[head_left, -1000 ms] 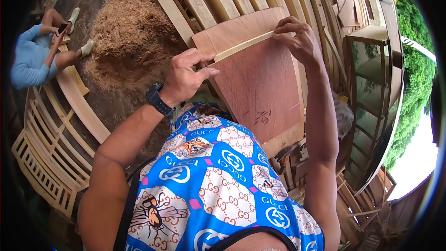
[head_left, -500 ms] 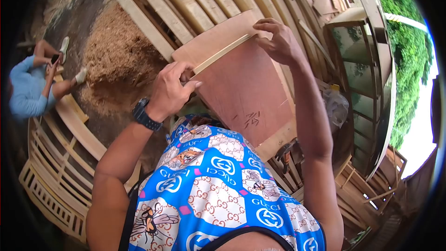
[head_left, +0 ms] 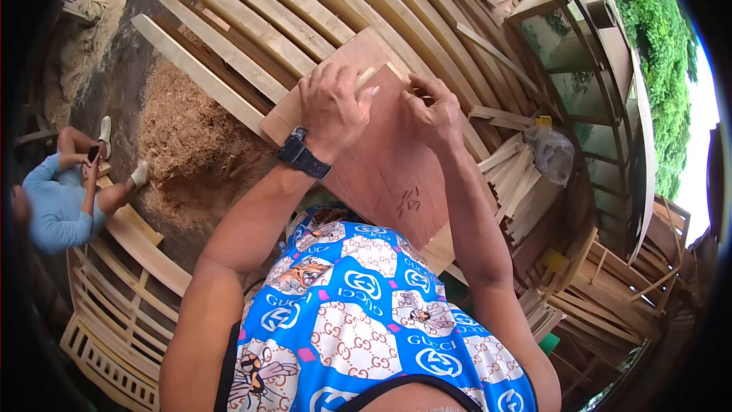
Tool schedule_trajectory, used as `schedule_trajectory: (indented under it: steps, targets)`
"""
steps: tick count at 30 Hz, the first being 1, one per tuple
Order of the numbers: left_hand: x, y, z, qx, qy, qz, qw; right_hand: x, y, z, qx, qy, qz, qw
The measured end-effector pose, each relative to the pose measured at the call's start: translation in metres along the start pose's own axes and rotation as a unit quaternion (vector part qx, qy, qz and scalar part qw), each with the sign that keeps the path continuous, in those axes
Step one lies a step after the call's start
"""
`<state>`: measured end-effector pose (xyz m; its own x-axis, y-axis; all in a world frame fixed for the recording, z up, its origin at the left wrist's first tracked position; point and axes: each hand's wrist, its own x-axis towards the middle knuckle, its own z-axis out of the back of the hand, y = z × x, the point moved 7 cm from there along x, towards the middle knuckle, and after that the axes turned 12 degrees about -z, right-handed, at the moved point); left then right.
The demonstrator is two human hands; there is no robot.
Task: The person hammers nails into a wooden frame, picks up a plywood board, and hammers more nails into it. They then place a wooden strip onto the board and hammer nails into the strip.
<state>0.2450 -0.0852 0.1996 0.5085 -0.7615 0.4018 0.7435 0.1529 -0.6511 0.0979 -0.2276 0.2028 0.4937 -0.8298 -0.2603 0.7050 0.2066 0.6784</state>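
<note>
My left hand (head_left: 335,111), with a black watch on the wrist, lies over the far left part of a reddish-brown plywood panel (head_left: 374,160). Its thumb and fingers close on a thin pale wooden strip (head_left: 366,76), mostly hidden under the hand. At the panel's far right edge, my right hand (head_left: 435,113) has its fingers pinched together; what they hold is hidden. Beneath the panel a lighter board (head_left: 370,44) sticks out at the far end. Several small nails (head_left: 408,200) lie loose on the panel near my body.
Long wooden beams (head_left: 252,11) lie side by side beyond the panel. A sawdust heap (head_left: 183,137) is at left, near a seated person (head_left: 61,191) with a phone. To the right are stacked slats (head_left: 515,175), a plastic bag (head_left: 550,154) and a glazed frame (head_left: 587,99).
Both hands have come closer together; the left moved right over the panel and the right moved slightly down and left. Less of the strip shows. The hammer is no longer visible.
</note>
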Motion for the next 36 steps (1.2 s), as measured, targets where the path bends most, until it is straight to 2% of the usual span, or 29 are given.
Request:
schedule_trajectory:
  steps: [8, 10, 14, 16, 17, 19, 23, 25, 26, 27, 28, 29, 30, 32, 33, 36]
  targets:
    - [0.005, 0.005, -0.002, 0.034, 0.045, 0.032, 0.998, -0.002, 0.001, -0.007, 0.02, -0.022, -0.032, 0.999]
    - [0.009, 0.006, -0.002, 0.008, 0.094, 0.054, 0.994, -0.002, 0.0, -0.009, 0.03, -0.015, -0.045, 0.998]
    - [0.022, 0.01, -0.003, 0.013, 0.101, 0.006, 0.995, -0.002, -0.004, -0.015, 0.031, -0.027, -0.039, 0.998]
    - [0.034, 0.011, -0.006, -0.08, 0.122, -0.033, 0.989, -0.005, -0.004, -0.02, 0.027, -0.038, -0.025, 0.999]
    - [0.038, 0.011, -0.005, -0.079, 0.126, -0.035, 0.988, -0.007, -0.005, -0.02, 0.03, -0.039, -0.027, 0.998]
    - [0.044, 0.012, -0.009, -0.109, 0.189, -0.025, 0.976, -0.007, -0.003, -0.021, 0.028, -0.04, -0.015, 0.999]
    - [0.045, 0.012, -0.011, -0.087, 0.228, -0.024, 0.969, -0.01, -0.004, -0.022, 0.051, -0.051, -0.017, 0.997]
    - [0.044, 0.014, -0.014, -0.07, 0.226, -0.055, 0.97, -0.007, -0.004, -0.024, 0.029, -0.064, 0.041, 0.997]
    - [0.043, 0.015, -0.015, -0.129, 0.177, -0.088, 0.972, -0.006, -0.003, -0.022, 0.022, -0.058, 0.069, 0.996]
    - [0.042, 0.008, -0.01, -0.148, 0.169, -0.129, 0.966, -0.012, -0.005, -0.018, 0.01, -0.055, 0.083, 0.995]
    - [0.039, 0.011, -0.014, -0.16, 0.206, -0.069, 0.963, -0.023, -0.001, -0.005, 0.026, -0.068, 0.049, 0.996]
    - [0.041, 0.005, -0.015, -0.184, 0.205, -0.07, 0.959, -0.028, -0.013, 0.002, 0.058, -0.118, 0.092, 0.987]
    - [0.037, 0.018, -0.023, -0.159, 0.239, -0.038, 0.957, -0.04, -0.033, 0.018, 0.046, -0.145, 0.059, 0.987]
    - [0.039, 0.01, -0.022, -0.154, 0.255, -0.014, 0.954, -0.057, -0.054, 0.051, 0.009, -0.203, 0.072, 0.976]
    - [0.042, 0.013, -0.026, -0.167, 0.269, -0.002, 0.949, -0.068, -0.073, 0.072, -0.011, -0.22, 0.031, 0.975]
    - [0.049, 0.005, -0.026, -0.14, 0.306, 0.022, 0.942, -0.125, -0.127, 0.127, -0.031, -0.288, -0.182, 0.94]
